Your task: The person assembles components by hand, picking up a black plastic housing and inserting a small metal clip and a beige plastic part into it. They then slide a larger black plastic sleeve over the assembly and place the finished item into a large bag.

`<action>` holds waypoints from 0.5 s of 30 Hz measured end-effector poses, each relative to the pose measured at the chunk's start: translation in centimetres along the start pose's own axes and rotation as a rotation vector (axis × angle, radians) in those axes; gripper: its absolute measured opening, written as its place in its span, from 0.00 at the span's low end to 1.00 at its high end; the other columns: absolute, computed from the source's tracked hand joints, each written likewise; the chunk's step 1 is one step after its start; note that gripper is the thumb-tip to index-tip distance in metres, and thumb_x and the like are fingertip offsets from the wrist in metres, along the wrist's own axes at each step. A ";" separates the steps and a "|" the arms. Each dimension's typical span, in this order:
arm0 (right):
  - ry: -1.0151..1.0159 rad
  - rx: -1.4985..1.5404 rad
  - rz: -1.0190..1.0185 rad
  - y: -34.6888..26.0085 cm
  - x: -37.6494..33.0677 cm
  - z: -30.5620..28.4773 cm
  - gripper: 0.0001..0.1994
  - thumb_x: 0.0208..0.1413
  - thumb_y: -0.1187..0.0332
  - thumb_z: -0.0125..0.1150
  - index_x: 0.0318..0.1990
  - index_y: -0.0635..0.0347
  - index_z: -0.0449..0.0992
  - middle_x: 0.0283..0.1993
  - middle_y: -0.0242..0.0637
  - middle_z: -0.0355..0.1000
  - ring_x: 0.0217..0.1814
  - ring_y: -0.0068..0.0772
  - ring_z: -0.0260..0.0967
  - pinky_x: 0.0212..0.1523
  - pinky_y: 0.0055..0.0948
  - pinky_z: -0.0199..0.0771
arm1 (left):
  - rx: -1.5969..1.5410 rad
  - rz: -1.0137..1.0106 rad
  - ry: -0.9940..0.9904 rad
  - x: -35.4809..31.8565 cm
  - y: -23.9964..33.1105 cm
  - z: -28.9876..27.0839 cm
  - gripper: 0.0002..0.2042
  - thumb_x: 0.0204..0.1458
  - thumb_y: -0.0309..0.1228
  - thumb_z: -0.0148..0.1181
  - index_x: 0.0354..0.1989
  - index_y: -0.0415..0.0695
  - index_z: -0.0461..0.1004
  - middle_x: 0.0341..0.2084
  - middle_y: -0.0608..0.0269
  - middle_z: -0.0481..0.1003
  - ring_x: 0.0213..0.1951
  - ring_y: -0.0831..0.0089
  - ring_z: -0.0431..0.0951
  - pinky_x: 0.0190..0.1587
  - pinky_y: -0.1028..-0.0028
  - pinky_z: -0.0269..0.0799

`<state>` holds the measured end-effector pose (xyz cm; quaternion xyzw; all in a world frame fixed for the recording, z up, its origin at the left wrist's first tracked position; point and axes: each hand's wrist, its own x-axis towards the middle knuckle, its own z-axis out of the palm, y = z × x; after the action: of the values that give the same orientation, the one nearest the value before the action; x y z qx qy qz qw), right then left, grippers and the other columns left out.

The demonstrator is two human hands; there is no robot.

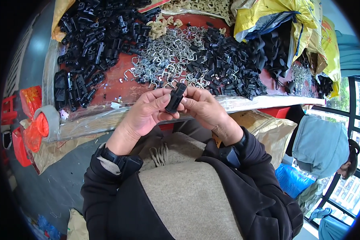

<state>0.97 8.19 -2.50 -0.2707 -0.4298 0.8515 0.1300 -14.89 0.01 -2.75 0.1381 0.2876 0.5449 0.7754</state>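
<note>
My left hand (146, 114) and my right hand (206, 108) meet in front of my chest, both gripping one small black plastic part (175, 97) between thumbs and fingertips. The part stands roughly upright, its top end poking above my fingers. Just beyond my hands, on the red table (112, 86), lie a heap of silver wire hooks (168, 52) and a pile of small black plastic pieces (228, 62). Both wrists carry black bands and dark sleeves.
Larger black plastic parts (94, 36) cover the table's left. Beige clips (160, 26) lie at the back. Yellow sacks (276, 18) sit at the far right. A tape roll (48, 120) and red items hang at the left edge. Another person in blue (322, 146) bends at right.
</note>
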 end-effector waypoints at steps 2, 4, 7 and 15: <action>-0.004 0.041 0.003 -0.1 -0.2 0.2 0.05 0.51 0.70 0.48 0.31 0.62 0.66 0.27 0.28 0.64 0.28 0.16 0.59 0.31 0.15 0.60 | -0.003 0.002 -0.010 0.1 0.0 0.1 0.16 0.47 0.36 0.52 0.39 0.38 0.64 0.28 0.57 0.71 0.26 0.73 0.73 0.27 0.82 0.70; -0.010 0.059 0.004 -0.2 -0.3 0.3 0.05 0.51 0.70 0.48 0.30 0.62 0.66 0.27 0.28 0.64 0.27 0.15 0.59 0.30 0.14 0.58 | -0.004 0.006 -0.015 0.1 -0.1 0.1 0.16 0.46 0.37 0.52 0.38 0.38 0.64 0.28 0.57 0.71 0.25 0.74 0.73 0.26 0.83 0.70; -0.028 0.063 -0.035 -0.1 -0.5 0.3 0.06 0.51 0.70 0.49 0.30 0.63 0.66 0.27 0.28 0.64 0.27 0.16 0.59 0.30 0.15 0.59 | -0.023 0.005 -0.004 0.1 -0.3 0.0 0.17 0.46 0.38 0.52 0.39 0.37 0.64 0.28 0.57 0.71 0.25 0.75 0.73 0.26 0.84 0.69; 0.077 -0.510 -0.336 -0.2 -0.9 0.3 0.07 0.51 0.68 0.49 0.29 0.64 0.65 0.29 0.29 0.61 0.30 0.19 0.59 0.31 0.17 0.60 | -0.142 -0.036 -0.076 0.1 -0.7 -0.5 0.15 0.49 0.36 0.48 0.40 0.38 0.63 0.30 0.56 0.72 0.29 0.72 0.74 0.29 0.81 0.71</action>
<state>1.53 7.69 -1.92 -0.2518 -0.6632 0.6717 0.2132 -14.63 -0.22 -3.48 0.0983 0.2212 0.5444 0.8032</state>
